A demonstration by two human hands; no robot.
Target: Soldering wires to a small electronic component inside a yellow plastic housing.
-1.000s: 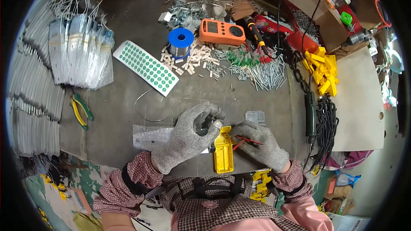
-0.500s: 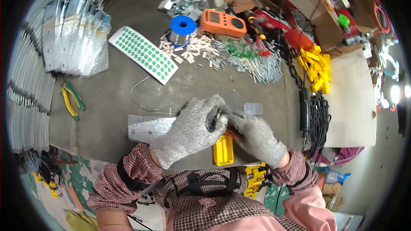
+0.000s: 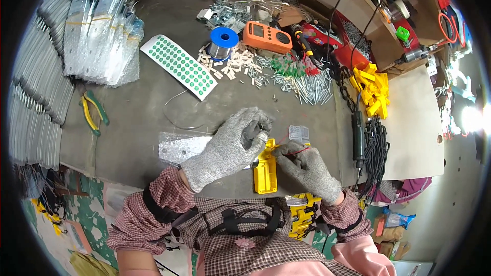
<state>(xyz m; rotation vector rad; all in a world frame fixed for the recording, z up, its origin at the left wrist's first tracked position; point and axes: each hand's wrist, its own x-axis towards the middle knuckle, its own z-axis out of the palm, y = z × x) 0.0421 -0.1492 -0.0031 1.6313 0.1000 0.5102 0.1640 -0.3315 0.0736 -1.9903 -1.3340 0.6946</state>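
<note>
Both my hands wear grey knit gloves. My left hand [image 3: 230,138] is curled closed at the table's middle, and what its fingers hold is hidden. In my right hand [image 3: 306,167] a thin red wire [image 3: 299,150] is pinched between the fingertips. Between the hands an open yellow plastic case [image 3: 265,176] lies near the front edge, its hollow side up. Beyond the right hand is a small clear plastic piece [image 3: 298,133]. A flat metal plate in clear bubble wrap [image 3: 176,147] lies partly under my left hand.
Farther back are a solder spool [image 3: 223,46], an orange meter [image 3: 267,37], a green-dotted sticker sheet [image 3: 179,66] and piled screws [image 3: 309,87]. Green-yellow pliers [image 3: 93,113] lie left, near stacked metal plates [image 3: 38,117]. To the right are a black electric screwdriver [image 3: 357,140] and yellow cases [image 3: 370,89].
My right hand has moved away from my left, down and right, drawing out the red wire. More of the yellow case now shows. The whole view has shifted slightly.
</note>
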